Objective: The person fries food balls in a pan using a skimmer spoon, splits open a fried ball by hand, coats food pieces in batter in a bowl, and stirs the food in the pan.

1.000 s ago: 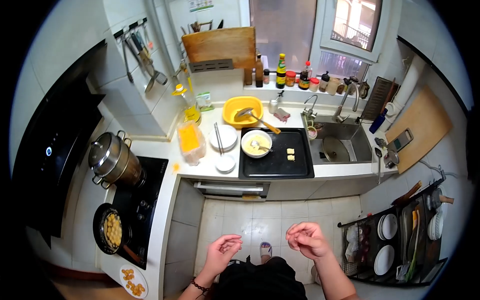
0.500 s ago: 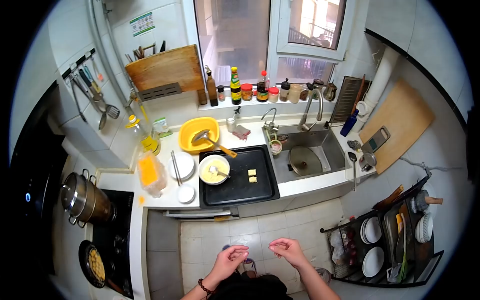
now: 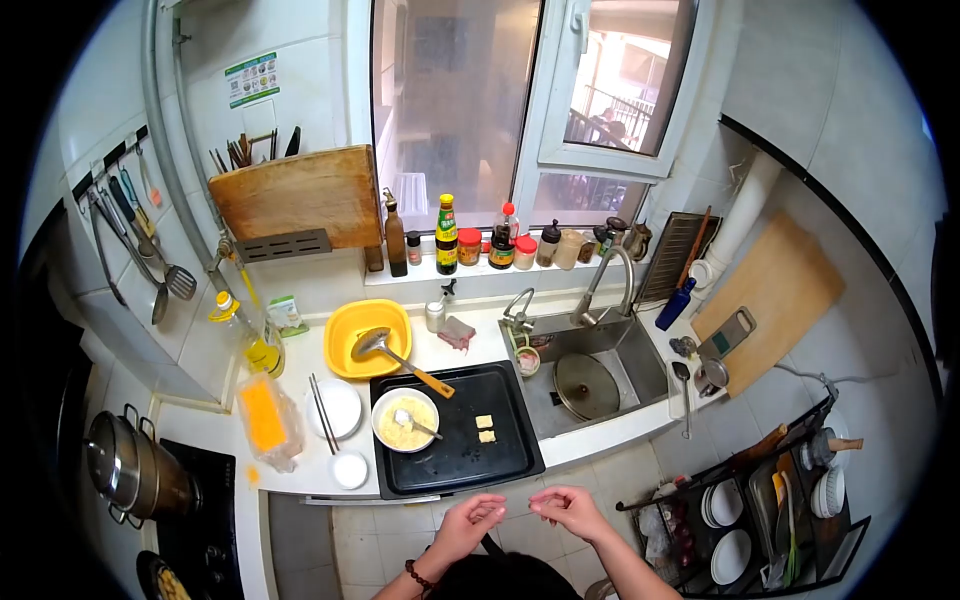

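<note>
My left hand (image 3: 474, 524) and my right hand (image 3: 568, 510) hover side by side just below the counter's front edge, fingers loosely curved and thumbs apart from the fingertips, with nothing in either. Nearest to them lies the black baking tray (image 3: 462, 474), which bears two small pale pieces (image 3: 485, 428). On the tray's left side stands a white bowl (image 3: 388, 432) of pale yellow mixture with a spoon in it. Behind it is a yellow basin (image 3: 340, 334) with a ladle (image 3: 434, 383) resting across its rim.
To the right is the sink (image 3: 638, 377) with a round lid in it. A plastic box (image 3: 266, 418), a plate (image 3: 342, 405) with chopsticks and a small bowl (image 3: 350, 470) stand left. Pots are at far left; a dish rack (image 3: 620, 508) stands lower right.
The view has turned toward the window and right, and the counter now sits nearer my hands. Both hands have come closer together. The things on the tray look unmoved.
</note>
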{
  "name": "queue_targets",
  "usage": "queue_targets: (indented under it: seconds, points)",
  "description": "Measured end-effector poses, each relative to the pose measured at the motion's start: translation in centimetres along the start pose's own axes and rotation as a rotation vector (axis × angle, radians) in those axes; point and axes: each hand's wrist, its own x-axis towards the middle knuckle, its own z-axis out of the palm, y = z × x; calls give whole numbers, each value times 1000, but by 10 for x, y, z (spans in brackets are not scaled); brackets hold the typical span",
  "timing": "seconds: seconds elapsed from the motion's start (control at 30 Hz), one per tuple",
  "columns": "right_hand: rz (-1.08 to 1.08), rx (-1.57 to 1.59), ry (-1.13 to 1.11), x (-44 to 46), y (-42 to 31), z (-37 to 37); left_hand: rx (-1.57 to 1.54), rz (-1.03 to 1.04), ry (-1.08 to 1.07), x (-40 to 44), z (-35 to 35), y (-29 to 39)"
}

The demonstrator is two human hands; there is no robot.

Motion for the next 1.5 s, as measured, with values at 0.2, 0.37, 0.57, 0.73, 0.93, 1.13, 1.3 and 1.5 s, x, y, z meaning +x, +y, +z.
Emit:
queue_targets:
  seconds: [0.2, 0.37, 0.57, 0.73, 0.93, 1.13, 1.3, 1.5]
  points:
    - [16, 35, -102, 50, -10, -13, 36, -13, 111, 36, -9, 5]
    - [36, 87, -296, 99, -27, -26, 71, 7, 312, 52, 1, 12]
    - [109, 29, -671, 160, -22, -16, -25, 87, 708, 32, 32, 11]
    - [132, -101, -1004, 166, -18, 37, -77, 145, 1056, -24, 61, -25]
    - [98, -243, -1352, 120, -16, 121, -209, 261, 1412, -112, 100, -54]
    - [27, -360, -1561, 42, -13, 210, -312, 386, 1650, -202, 128, -85]
    - [-37, -463, -1605, -20, 3, 268, -331, 454, 1732, -272, 133, -105]
    - [21, -504, -1476, -43, 16, 270, -356, 409, 1624, -304, 115, -121]
